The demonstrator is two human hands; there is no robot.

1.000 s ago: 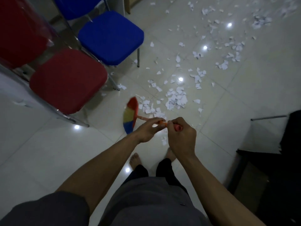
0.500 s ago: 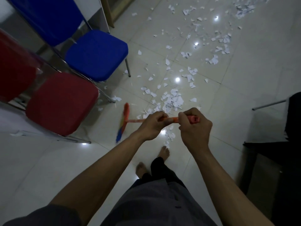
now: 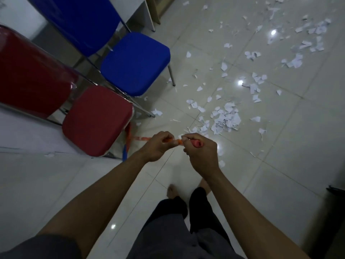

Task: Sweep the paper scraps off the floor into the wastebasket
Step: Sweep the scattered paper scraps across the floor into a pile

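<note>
Red padded chair (image 3: 97,120) at left, blue chair (image 3: 134,64) just behind it; tucked at the red seat's near edge, the multicoloured broom head (image 3: 127,133), partly hidden; orange broom handle (image 3: 142,138) running rightward from there into the left hand (image 3: 158,146), curled round it; close beside, the right hand (image 3: 201,153) wrapped round the handle's pink end; beyond the hands and to the right, paper scraps (image 3: 225,118) heaped in a loose pile on the pale tiled floor (image 3: 280,146), more strewn farther off.
</note>
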